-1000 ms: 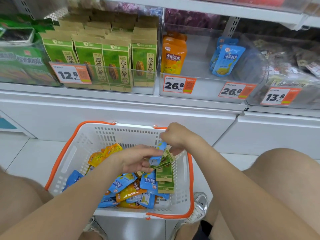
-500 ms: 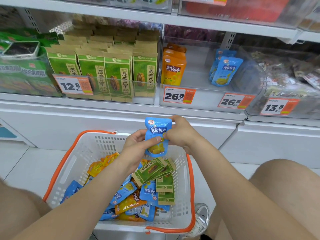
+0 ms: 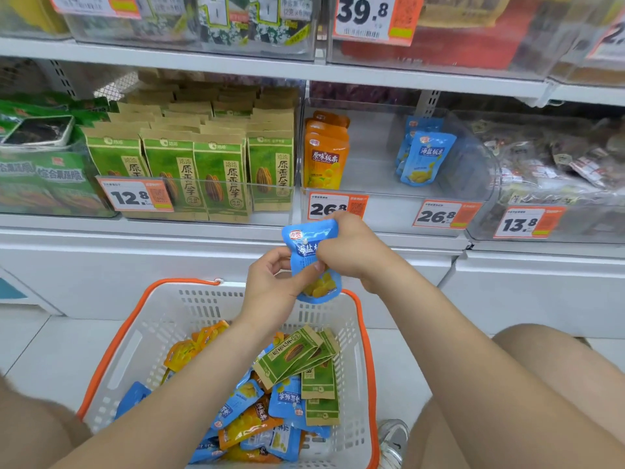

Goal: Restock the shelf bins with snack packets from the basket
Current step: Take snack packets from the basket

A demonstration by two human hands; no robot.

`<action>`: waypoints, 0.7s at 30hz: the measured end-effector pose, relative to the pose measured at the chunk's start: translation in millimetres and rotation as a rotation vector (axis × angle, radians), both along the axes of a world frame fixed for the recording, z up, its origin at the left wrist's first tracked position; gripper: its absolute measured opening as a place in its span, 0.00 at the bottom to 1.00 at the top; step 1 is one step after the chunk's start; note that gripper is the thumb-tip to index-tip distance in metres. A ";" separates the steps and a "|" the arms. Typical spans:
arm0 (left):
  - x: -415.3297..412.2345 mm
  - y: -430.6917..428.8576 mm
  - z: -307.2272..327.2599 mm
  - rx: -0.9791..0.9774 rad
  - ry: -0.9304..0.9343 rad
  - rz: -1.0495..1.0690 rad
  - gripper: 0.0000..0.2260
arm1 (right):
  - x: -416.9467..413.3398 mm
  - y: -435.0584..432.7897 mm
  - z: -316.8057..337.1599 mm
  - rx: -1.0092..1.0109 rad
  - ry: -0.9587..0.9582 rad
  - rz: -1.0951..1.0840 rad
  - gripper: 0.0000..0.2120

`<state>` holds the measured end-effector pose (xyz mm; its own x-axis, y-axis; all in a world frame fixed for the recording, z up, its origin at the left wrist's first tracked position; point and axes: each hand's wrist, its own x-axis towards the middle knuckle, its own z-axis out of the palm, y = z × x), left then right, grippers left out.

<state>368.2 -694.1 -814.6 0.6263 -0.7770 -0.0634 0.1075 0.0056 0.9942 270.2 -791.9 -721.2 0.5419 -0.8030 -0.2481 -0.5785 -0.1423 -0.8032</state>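
Blue packet point(image 3: 306, 247), glossy, flat, over slotted plastic basket point(image 3: 203, 306)

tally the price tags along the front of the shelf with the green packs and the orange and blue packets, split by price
12.8 tag: 1
26.8 tag: 2
13.8 tag: 1
total: 4
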 end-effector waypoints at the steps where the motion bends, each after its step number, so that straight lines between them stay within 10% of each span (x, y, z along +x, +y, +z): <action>1: -3.7 -4.1 8.4 -0.021 -0.014 -0.002 0.14 | -1.4 -3.2 10.4 -0.038 0.013 0.011 0.21; 16: -30.8 -132.3 112.8 -0.212 -0.579 0.111 0.08 | -41.3 -110.1 74.5 -0.128 -0.510 -0.328 0.18; 21: -41.7 -198.3 120.7 -0.101 -0.607 0.082 0.10 | -75.6 -150.3 54.2 -0.563 -0.211 -0.482 0.16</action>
